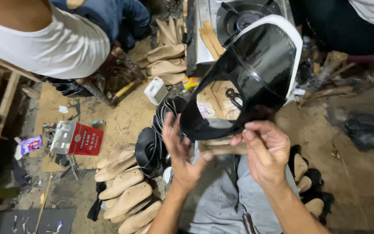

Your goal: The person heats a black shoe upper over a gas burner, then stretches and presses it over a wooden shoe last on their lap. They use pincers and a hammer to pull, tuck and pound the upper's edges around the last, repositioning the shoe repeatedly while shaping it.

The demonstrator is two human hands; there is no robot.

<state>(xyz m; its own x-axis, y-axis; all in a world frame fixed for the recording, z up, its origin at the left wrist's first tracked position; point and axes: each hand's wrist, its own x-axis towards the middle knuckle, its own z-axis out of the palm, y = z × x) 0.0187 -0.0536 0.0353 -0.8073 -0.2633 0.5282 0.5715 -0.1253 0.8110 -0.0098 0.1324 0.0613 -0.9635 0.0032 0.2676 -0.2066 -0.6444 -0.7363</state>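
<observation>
Both hands held a glossy black shoe upper (247,78) over a tan last (221,146) at center: left hand (182,160) pinching the edge at seven o'clock, right hand (265,151) gripping at five. Uneven pulling could likely crease or skew it.

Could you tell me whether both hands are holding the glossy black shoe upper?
Yes, the left hand and the right hand both grip the lower edge of the black shoe upper.

A shoemaking workshop: rows of wooden shoe lasts (128,193) lie on the dirty floor (360,173), with stacked black uppers (150,151) just beside them.
</observation>
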